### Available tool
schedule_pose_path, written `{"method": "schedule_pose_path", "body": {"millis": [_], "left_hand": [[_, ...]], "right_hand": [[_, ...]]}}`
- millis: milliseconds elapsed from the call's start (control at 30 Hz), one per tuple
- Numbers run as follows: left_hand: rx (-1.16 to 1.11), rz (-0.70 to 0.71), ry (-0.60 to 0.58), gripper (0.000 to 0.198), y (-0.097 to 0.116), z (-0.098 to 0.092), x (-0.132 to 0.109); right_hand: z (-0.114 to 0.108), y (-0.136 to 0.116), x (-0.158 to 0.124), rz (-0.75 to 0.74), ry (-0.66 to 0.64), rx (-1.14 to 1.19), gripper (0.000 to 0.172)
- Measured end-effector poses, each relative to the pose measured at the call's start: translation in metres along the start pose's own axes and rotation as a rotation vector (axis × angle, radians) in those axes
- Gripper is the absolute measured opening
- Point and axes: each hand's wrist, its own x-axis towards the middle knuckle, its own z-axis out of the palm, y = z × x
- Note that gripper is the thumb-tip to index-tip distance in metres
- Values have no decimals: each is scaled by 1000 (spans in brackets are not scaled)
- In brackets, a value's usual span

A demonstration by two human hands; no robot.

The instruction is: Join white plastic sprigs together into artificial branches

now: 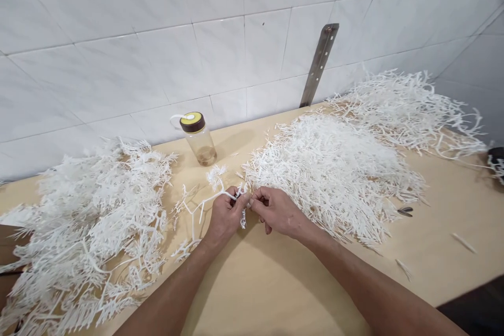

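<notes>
My left hand point(227, 213) is closed on a white branching plastic stem point(202, 202), whose forked arms spread out to the left over the table. Close against it, my right hand point(274, 210) pinches at the stem's tip, with thumb and forefinger pressed together; what lies between them is too small to make out. Just beyond my right hand spreads a heap of short white sprigs point(331, 168). To the left of my left hand lies a large pile of white branched stems point(98, 210).
A clear bottle point(200, 144) with a dark and yellow lid stands near the tiled wall point(157, 73). A slotted metal bar point(319, 65) leans there. More white strands point(409, 110) lie at the back right. Loose sprigs point(464, 243) and a small dark object point(405, 211) rest on the wooden table point(244, 283).
</notes>
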Motion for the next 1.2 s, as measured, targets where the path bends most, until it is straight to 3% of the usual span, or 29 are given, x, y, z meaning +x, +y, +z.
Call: {"method": "schedule_pose_path", "body": {"millis": [300, 433, 500, 567, 667, 900, 1000, 1033, 1100, 1200], "left_hand": [[252, 179, 24, 27, -2, 6, -12], [232, 256, 147, 25, 6, 2, -15], [140, 184, 149, 26, 8, -1, -12], [-4, 43, 75, 32, 6, -3, -7], [-152, -99, 42, 38, 2, -3, -1], [-275, -158, 33, 37, 4, -3, 1], [-315, -174, 19, 36, 6, -4, 1], [-334, -171, 17, 35, 7, -4, 1], [-387, -169, 13, 35, 8, -4, 2], [-455, -198, -10, 36, 8, -3, 2]], "right_hand": [[7, 5, -3, -131, 104, -236, 9], [5, 3, -4, -73, 178, -246, 12], [2, 1, -5, -27, 190, -188, 10], [-2, -2, -6, -25, 183, -86, 6], [-10, -5, -7, -53, 267, -25, 4], [-45, 2, -1, -216, 656, -322, 9], [-55, 3, -1, -308, 758, -412, 14], [-55, 3, -2, -329, 747, -402, 16], [-47, 0, -4, -320, 604, -293, 21], [-27, -6, -8, -176, 132, -43, 28]]}}
